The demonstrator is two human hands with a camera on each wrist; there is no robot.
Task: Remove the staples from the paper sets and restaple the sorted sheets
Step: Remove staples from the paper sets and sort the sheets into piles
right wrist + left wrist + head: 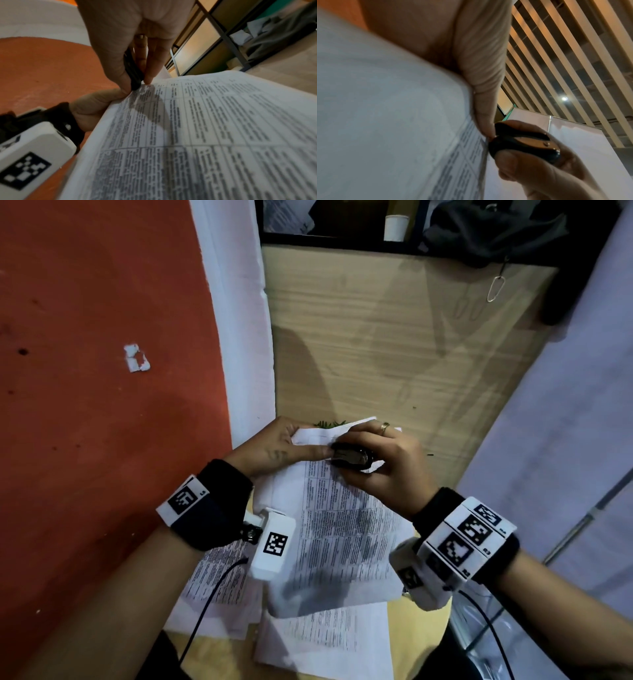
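Observation:
A set of printed sheets (342, 529) with dense table text is held up off the wooden table. My left hand (274, 446) pinches its top left corner, thumb on the printed side. My right hand (380, 460) grips a small black staple remover (351, 458) and holds its front end against that same corner, right beside the left thumb. In the left wrist view the staple remover (523, 147) shows black handles and a metal plate, with the paper set (467, 162) edge-on. The right wrist view shows the staple remover (134, 73) between thumb and fingers, over the paper set (205, 128).
More printed sheets (325, 642) lie on the wooden table (376, 347) below my hands. A red wall (102, 371) stands close at the left, a pale panel (565, 440) at the right. A shelf at the back holds a paper cup (395, 227) and dark cloth (496, 231).

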